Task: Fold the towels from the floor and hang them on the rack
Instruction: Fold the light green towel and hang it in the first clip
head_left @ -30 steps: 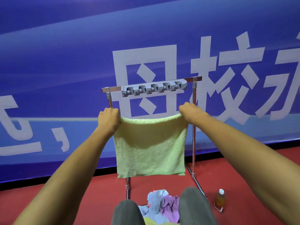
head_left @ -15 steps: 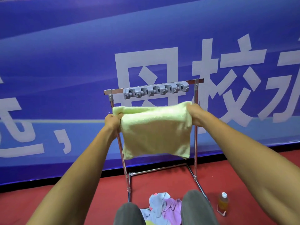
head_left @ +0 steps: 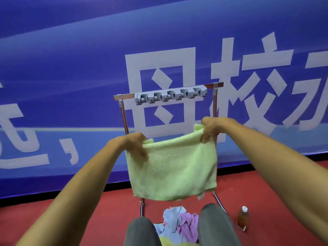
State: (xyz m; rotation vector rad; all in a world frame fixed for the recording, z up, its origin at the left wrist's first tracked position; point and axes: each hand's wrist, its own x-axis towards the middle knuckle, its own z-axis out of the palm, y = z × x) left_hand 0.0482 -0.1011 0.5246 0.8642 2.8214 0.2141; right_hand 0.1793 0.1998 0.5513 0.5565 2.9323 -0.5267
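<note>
Both hands hold a folded green towel [head_left: 173, 166] by its top corners in front of the metal rack [head_left: 124, 118]: left hand [head_left: 132, 144] and right hand [head_left: 212, 127] each pinch 1 corner. More towels [head_left: 179, 222] lie on the red floor [head_left: 97, 215].

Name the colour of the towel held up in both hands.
Light green, plain terry; the towel shows clearly in the head view.

Capped amber bottle [head_left: 242, 218] on red floor [head_left: 275, 201], blue banner [head_left: 71, 68] behind.

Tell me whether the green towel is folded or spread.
Folded: the green towel hangs doubled from both hands, a second layer's edge peeking out at its lower right.
</note>
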